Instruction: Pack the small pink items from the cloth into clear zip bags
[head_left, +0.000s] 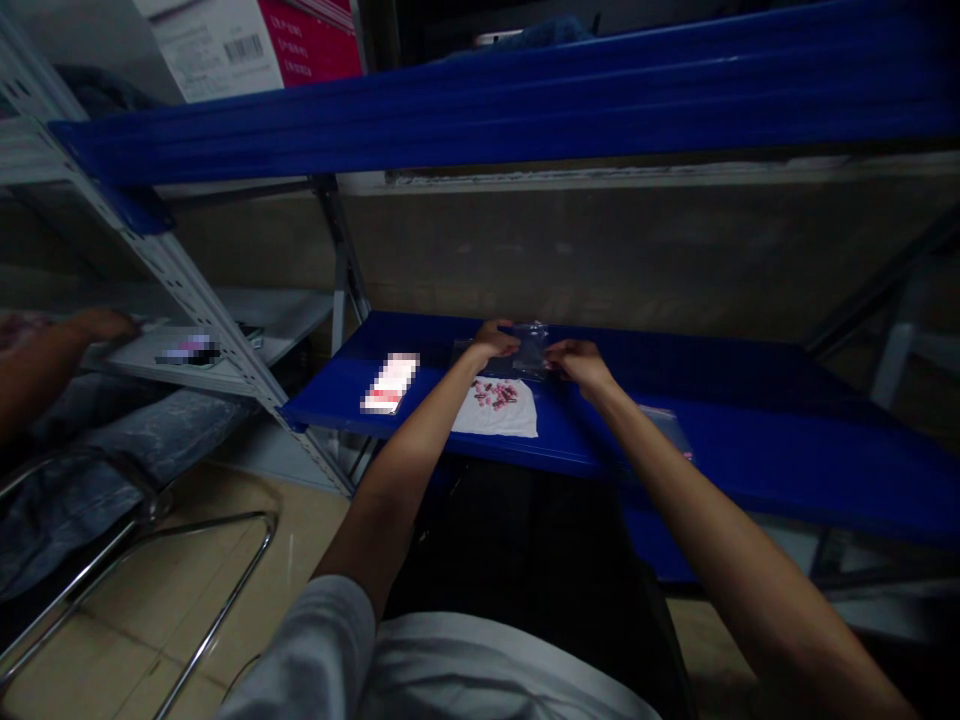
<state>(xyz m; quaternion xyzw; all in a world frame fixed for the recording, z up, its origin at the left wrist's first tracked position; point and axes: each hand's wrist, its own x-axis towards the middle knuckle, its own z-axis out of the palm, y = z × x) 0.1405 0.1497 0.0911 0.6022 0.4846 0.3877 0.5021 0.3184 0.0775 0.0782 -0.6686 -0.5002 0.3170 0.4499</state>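
A small clear plastic bag (531, 345) is stretched between my two hands, above the back part of the blue shelf. My left hand (495, 341) is closed, its fingers pinching the bag's left side. On the other side my right hand (579, 362) is closed too, thumb and fingertips at the bag's right edge. Just in front of them lies a white cloth or tissue (510, 424) bearing several small pink and dark red pieces (496, 395), too small to name. More clear plastic (465, 352) lies beside my left hand, partly hidden by it.
A lit phone (390, 383) rests on the blue shelf (757, 430) to the left. Another clear bag (667, 430) is by my right forearm. A blue beam (480, 110) crosses overhead. At far left, another person's arm (45, 360) reaches over a grey shelf (277, 320) near a metal-framed chair (217, 640).
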